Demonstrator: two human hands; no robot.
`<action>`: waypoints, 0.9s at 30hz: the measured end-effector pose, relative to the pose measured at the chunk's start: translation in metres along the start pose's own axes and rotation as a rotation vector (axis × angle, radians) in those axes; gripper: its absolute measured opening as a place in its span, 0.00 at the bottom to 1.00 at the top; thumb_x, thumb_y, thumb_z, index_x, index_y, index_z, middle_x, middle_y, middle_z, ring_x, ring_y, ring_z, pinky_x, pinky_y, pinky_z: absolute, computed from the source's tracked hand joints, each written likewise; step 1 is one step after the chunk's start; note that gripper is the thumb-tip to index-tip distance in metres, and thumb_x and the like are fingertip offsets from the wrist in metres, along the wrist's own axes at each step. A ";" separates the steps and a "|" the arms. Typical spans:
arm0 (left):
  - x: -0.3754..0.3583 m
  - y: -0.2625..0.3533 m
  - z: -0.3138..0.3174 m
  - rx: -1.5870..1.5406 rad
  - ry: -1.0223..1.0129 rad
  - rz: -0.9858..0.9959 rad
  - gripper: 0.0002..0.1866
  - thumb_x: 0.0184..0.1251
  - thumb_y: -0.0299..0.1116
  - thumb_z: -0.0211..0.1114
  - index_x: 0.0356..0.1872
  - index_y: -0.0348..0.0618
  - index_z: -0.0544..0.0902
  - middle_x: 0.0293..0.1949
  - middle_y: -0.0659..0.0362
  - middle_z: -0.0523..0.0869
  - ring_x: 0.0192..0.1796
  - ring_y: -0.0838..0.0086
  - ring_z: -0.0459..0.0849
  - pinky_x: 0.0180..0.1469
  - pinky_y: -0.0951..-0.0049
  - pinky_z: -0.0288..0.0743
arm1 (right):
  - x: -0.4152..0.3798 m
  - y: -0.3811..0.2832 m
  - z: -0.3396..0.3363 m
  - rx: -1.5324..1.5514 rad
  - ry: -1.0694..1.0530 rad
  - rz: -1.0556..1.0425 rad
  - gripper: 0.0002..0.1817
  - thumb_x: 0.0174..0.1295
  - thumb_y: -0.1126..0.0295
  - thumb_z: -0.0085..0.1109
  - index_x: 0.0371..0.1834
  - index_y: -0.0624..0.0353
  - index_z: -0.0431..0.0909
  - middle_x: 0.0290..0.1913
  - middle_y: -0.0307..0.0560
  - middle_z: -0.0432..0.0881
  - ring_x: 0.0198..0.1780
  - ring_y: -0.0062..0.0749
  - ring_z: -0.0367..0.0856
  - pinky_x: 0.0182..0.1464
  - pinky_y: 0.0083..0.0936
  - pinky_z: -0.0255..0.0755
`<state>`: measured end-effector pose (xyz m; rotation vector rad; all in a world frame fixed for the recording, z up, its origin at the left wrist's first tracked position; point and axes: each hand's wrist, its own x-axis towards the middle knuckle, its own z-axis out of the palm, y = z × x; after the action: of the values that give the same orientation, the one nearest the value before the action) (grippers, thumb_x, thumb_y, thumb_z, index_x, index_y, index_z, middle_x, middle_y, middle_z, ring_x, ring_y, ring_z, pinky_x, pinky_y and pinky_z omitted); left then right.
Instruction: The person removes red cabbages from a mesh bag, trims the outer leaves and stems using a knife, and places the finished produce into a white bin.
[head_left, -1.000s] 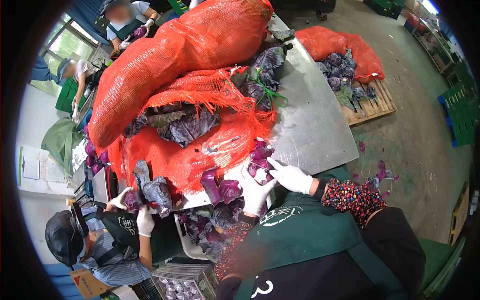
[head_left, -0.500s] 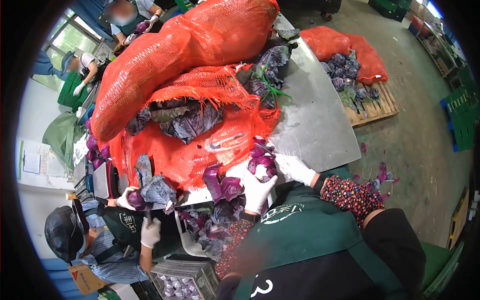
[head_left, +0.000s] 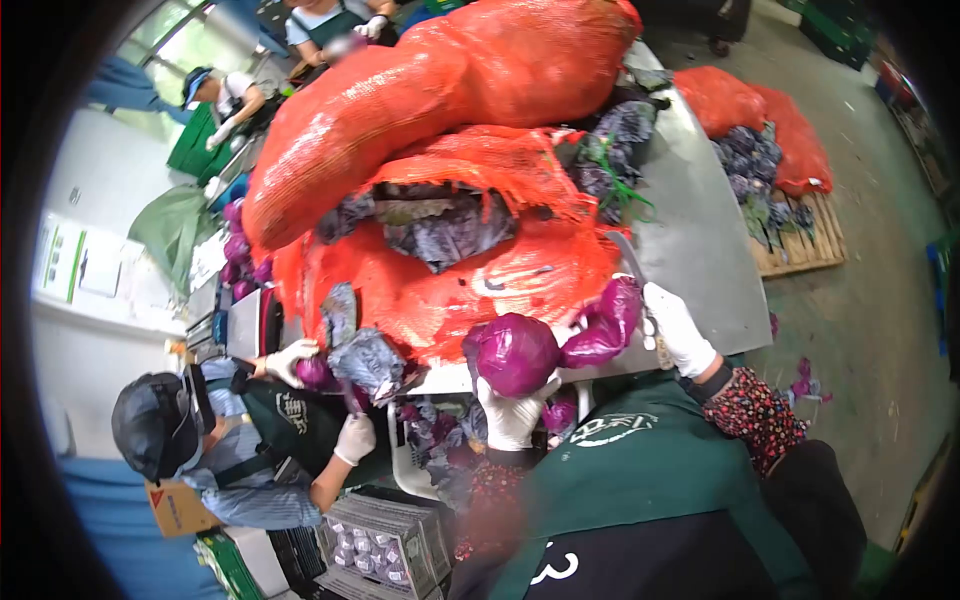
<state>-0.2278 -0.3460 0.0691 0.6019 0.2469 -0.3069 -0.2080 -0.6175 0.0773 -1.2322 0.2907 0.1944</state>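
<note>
In my gloved left hand (head_left: 510, 418) rests a red cabbage (head_left: 517, 355), round, glossy and purple, gripped from below at the table's near edge. My gloved right hand (head_left: 680, 328) is closed around a knife (head_left: 630, 254), its blade pointing away from me toward the far side. Between the cabbage and the knife hangs a loose purple leaf (head_left: 606, 325), curled, with a pale inner edge. Below my left hand more purple leaves (head_left: 440, 425) lie in a bin. Another purple piece (head_left: 560, 412) shows just right of my left wrist.
An open red mesh sack (head_left: 450, 290) of cabbages lies ahead, under a full sack (head_left: 450, 90). A co-worker (head_left: 250, 430) at left trims a cabbage with a knife. A pallet (head_left: 800, 240) with sacks stands at right; a crate (head_left: 385, 550) is below.
The cabbage in my left hand has turned, showing a smooth round side. A large leaf has come away toward my right hand, and the knife now points upward. The view has shifted.
</note>
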 end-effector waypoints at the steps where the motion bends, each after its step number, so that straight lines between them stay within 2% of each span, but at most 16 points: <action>1: 0.000 0.005 0.003 -0.135 -0.068 -0.042 0.47 0.51 0.64 0.67 0.69 0.52 0.62 0.65 0.47 0.69 0.62 0.48 0.74 0.51 0.44 0.80 | 0.002 -0.001 0.005 -0.030 -0.019 -0.021 0.19 0.75 0.53 0.43 0.33 0.55 0.72 0.20 0.33 0.71 0.16 0.16 0.67 0.20 0.15 0.63; 3: 0.000 0.017 0.028 -0.467 -0.149 -0.132 0.48 0.54 0.73 0.55 0.70 0.52 0.61 0.66 0.45 0.68 0.59 0.45 0.75 0.44 0.46 0.83 | 0.005 0.000 0.015 -0.060 -0.059 -0.046 0.19 0.75 0.53 0.43 0.33 0.55 0.72 0.20 0.33 0.71 0.16 0.16 0.67 0.21 0.14 0.63; 4: 0.008 0.019 0.008 -0.599 -0.373 -0.268 0.50 0.56 0.77 0.46 0.72 0.49 0.59 0.68 0.43 0.65 0.61 0.38 0.71 0.50 0.41 0.78 | 0.006 0.004 0.018 -0.043 -0.075 -0.016 0.19 0.75 0.53 0.43 0.35 0.56 0.73 0.20 0.33 0.71 0.17 0.16 0.67 0.21 0.14 0.63; 6: 0.009 0.017 0.000 -0.529 -0.274 -0.256 0.51 0.57 0.77 0.42 0.73 0.47 0.57 0.69 0.41 0.63 0.64 0.33 0.66 0.58 0.35 0.70 | 0.009 0.005 0.022 -0.033 -0.107 0.018 0.19 0.75 0.53 0.43 0.36 0.56 0.73 0.20 0.33 0.71 0.17 0.16 0.67 0.21 0.14 0.64; 8: 0.011 0.022 0.000 -0.616 -0.322 -0.211 0.51 0.59 0.76 0.41 0.73 0.45 0.56 0.70 0.39 0.61 0.67 0.33 0.63 0.63 0.31 0.62 | 0.015 0.002 0.026 0.019 -0.077 -0.032 0.19 0.75 0.53 0.43 0.35 0.56 0.72 0.21 0.33 0.71 0.17 0.15 0.67 0.21 0.14 0.64; 9: 0.015 0.028 -0.007 -0.628 -0.196 -0.183 0.50 0.58 0.75 0.45 0.72 0.46 0.58 0.69 0.38 0.61 0.66 0.33 0.64 0.59 0.31 0.66 | 0.025 0.019 0.016 0.047 -0.087 -0.074 0.20 0.75 0.52 0.42 0.45 0.59 0.75 0.20 0.33 0.70 0.17 0.14 0.66 0.21 0.14 0.63; 10: 0.022 0.040 -0.011 -0.622 -0.211 -0.151 0.50 0.58 0.75 0.45 0.72 0.46 0.58 0.69 0.38 0.61 0.66 0.33 0.64 0.59 0.31 0.66 | 0.024 0.009 0.022 0.019 -0.086 -0.070 0.24 0.76 0.52 0.40 0.59 0.61 0.73 0.20 0.32 0.70 0.16 0.14 0.65 0.21 0.14 0.63; 12: 0.035 0.068 -0.016 -0.476 0.014 -0.033 0.45 0.58 0.72 0.49 0.66 0.45 0.65 0.63 0.41 0.70 0.58 0.43 0.75 0.53 0.40 0.74 | 0.028 0.007 0.022 -0.098 -0.115 -0.048 0.28 0.76 0.52 0.39 0.68 0.61 0.67 0.20 0.32 0.70 0.17 0.14 0.65 0.21 0.15 0.64; 13: 0.044 0.078 -0.006 -0.145 0.186 0.232 0.41 0.58 0.66 0.56 0.65 0.48 0.65 0.61 0.41 0.70 0.59 0.44 0.74 0.53 0.42 0.76 | 0.030 0.011 0.022 -0.113 -0.129 -0.033 0.27 0.76 0.52 0.38 0.67 0.62 0.67 0.20 0.32 0.70 0.17 0.14 0.65 0.21 0.15 0.64; 14: 0.063 0.101 -0.031 -0.439 0.129 0.146 0.39 0.58 0.62 0.61 0.65 0.51 0.66 0.60 0.43 0.70 0.60 0.45 0.73 0.56 0.43 0.75 | 0.030 0.016 0.024 -0.128 -0.138 -0.016 0.27 0.76 0.52 0.38 0.66 0.62 0.68 0.21 0.32 0.70 0.18 0.14 0.65 0.22 0.15 0.64; 16: 0.098 0.141 -0.067 -0.501 0.309 0.231 0.39 0.57 0.63 0.62 0.65 0.52 0.67 0.61 0.45 0.70 0.61 0.47 0.72 0.57 0.42 0.75 | 0.029 0.021 0.033 -0.144 -0.225 -0.024 0.27 0.76 0.53 0.37 0.67 0.63 0.67 0.21 0.33 0.70 0.18 0.15 0.66 0.22 0.15 0.65; 20: 0.150 0.209 -0.134 -0.394 0.371 0.598 0.40 0.62 0.56 0.64 0.70 0.55 0.57 0.60 0.50 0.72 0.59 0.53 0.74 0.58 0.38 0.73 | 0.028 0.035 0.046 -0.168 -0.344 -0.015 0.27 0.76 0.55 0.40 0.67 0.64 0.65 0.21 0.33 0.70 0.18 0.14 0.66 0.22 0.14 0.64; 22: 0.182 0.229 -0.198 0.200 0.532 0.821 0.43 0.63 0.55 0.63 0.73 0.58 0.49 0.61 0.49 0.70 0.58 0.54 0.74 0.58 0.42 0.73 | 0.025 0.036 0.052 -0.201 -0.388 0.034 0.27 0.76 0.55 0.40 0.68 0.63 0.66 0.20 0.32 0.70 0.18 0.15 0.65 0.22 0.14 0.64; 24: 0.164 0.231 -0.171 0.912 0.615 0.766 0.46 0.64 0.52 0.64 0.75 0.57 0.44 0.65 0.47 0.65 0.60 0.53 0.73 0.59 0.48 0.73 | 0.020 0.036 0.060 -0.195 -0.430 0.093 0.23 0.76 0.60 0.39 0.68 0.58 0.67 0.20 0.32 0.69 0.18 0.13 0.63 0.23 0.14 0.62; 26: 0.178 0.253 -0.160 -0.079 0.604 0.396 0.45 0.65 0.50 0.63 0.75 0.51 0.46 0.67 0.45 0.63 0.59 0.53 0.75 0.58 0.53 0.73 | 0.014 0.018 0.078 -0.325 -0.530 0.038 0.22 0.77 0.61 0.38 0.68 0.56 0.67 0.20 0.30 0.68 0.19 0.12 0.62 0.23 0.14 0.62; 27: 0.173 0.243 -0.124 0.239 0.534 0.355 0.40 0.66 0.49 0.61 0.73 0.44 0.54 0.67 0.45 0.65 0.59 0.56 0.77 0.57 0.54 0.73 | 0.013 0.022 0.080 -0.355 -0.515 0.086 0.21 0.76 0.62 0.41 0.66 0.57 0.69 0.21 0.30 0.68 0.21 0.13 0.64 0.24 0.15 0.62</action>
<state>0.0007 -0.1195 0.0414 0.9457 0.6128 0.1782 -0.1931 -0.5347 0.0771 -1.4697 -0.1470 0.6470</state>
